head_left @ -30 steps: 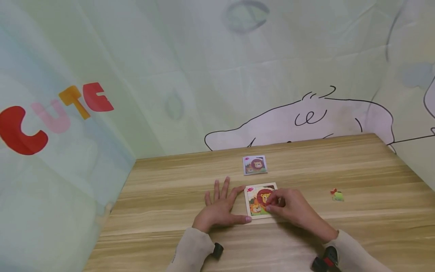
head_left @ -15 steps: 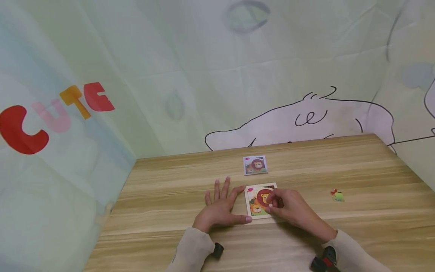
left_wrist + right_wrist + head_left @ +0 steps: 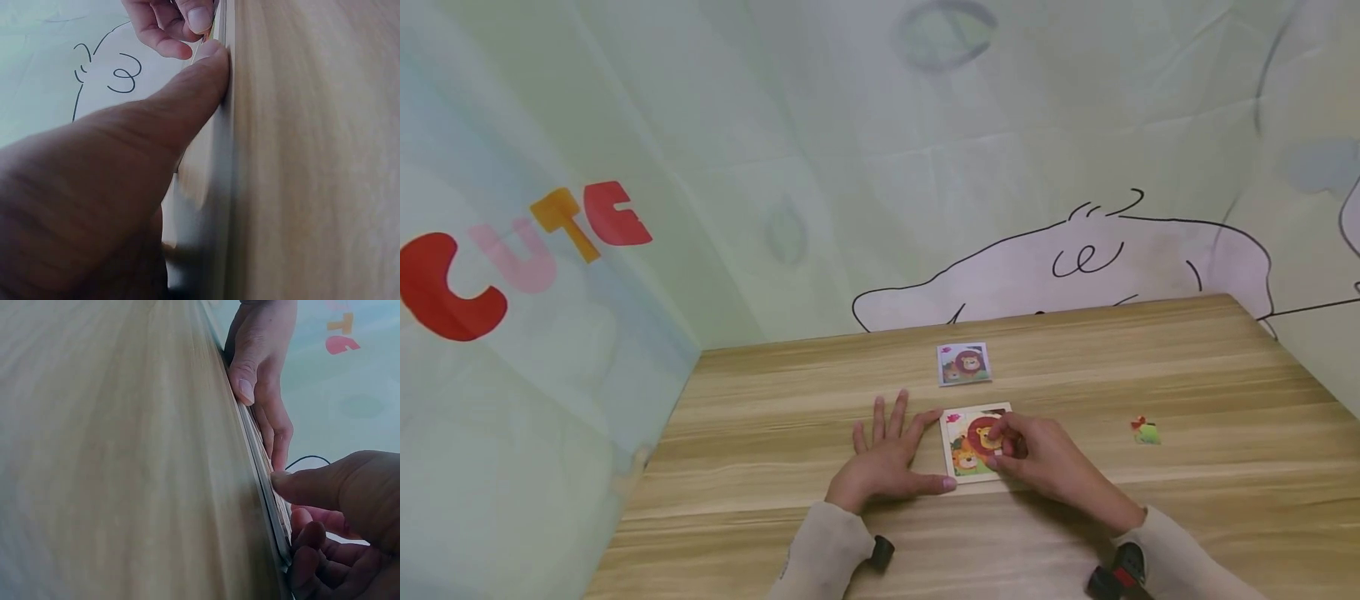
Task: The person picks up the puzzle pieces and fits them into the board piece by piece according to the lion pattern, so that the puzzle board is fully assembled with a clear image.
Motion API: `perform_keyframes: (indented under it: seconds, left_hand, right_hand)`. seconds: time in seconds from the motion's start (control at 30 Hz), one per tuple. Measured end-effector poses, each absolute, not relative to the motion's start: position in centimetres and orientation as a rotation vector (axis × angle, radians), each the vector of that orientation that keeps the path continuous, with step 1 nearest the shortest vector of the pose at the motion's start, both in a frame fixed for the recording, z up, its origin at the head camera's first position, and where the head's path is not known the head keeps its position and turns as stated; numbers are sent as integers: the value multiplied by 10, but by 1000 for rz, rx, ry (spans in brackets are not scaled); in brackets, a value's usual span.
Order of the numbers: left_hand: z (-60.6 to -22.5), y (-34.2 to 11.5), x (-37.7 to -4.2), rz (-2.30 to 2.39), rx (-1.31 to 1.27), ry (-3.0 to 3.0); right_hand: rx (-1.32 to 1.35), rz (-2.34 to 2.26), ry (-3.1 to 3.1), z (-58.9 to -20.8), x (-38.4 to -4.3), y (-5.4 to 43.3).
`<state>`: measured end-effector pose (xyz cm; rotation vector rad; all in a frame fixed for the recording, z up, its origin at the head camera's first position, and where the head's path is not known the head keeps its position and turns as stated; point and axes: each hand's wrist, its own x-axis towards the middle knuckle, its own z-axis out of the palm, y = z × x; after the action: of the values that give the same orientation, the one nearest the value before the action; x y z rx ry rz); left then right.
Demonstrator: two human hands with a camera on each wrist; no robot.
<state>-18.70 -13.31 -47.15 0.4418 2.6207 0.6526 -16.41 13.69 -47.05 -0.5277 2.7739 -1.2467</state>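
A square lion jigsaw puzzle point(image 3: 977, 444) in a pale wooden frame lies on the table, its lower right part covered by fingers. With fingers spread, my left hand point(image 3: 883, 467) rests beside it, the index finger at the upper left corner and the thumb at the lower left. My right hand point(image 3: 1041, 454) is over the puzzle's right side, thumb and fingers curled at a small puzzle piece mostly hidden by them. In the right wrist view the right thumb point(image 3: 312, 486) touches the puzzle's edge. A loose green and red puzzle piece point(image 3: 1146, 431) lies to the right.
Behind the frame lies a square picture card point(image 3: 963, 364) with the same lion scene. The wood-grain table point(image 3: 775, 400) meets a printed cloth backdrop point(image 3: 820, 167) at its back and left edges.
The right thumb and fingertips have shifted very slightly over the puzzle, and a small pale spot shows between them. The left hand, the card and the loose piece stay put.
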Motion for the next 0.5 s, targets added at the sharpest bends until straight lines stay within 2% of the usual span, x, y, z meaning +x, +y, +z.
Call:
perform_keyframes:
  seconds: [0.5]
  left_hand:
    - [-468, -133, -186, 647, 453, 2616]
  right_hand:
    - [-366, -1326, 2776, -458, -166, 163]
